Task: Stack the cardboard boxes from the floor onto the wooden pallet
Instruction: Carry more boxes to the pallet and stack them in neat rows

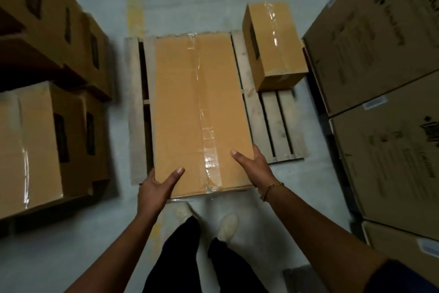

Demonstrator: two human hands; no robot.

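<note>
A long taped cardboard box [190, 107] is held over the wooden pallet [273, 124], covering its left and middle slats. My left hand [158, 185] grips the box's near left corner, thumb on top. My right hand [253, 166] grips the near right edge, thumb on the top face, with a gold bracelet at the wrist. A smaller taped box [273, 43] stands on the pallet's far right corner. Whether the long box rests on the pallet or hangs above it cannot be told.
Stacked cardboard boxes [47, 126] stand on the left, with more behind them [47, 14]. Large printed cartons [384, 78] line the right side. My legs and shoes [228, 226] are on the grey floor just before the pallet. A yellow floor line [135, 2] runs away ahead.
</note>
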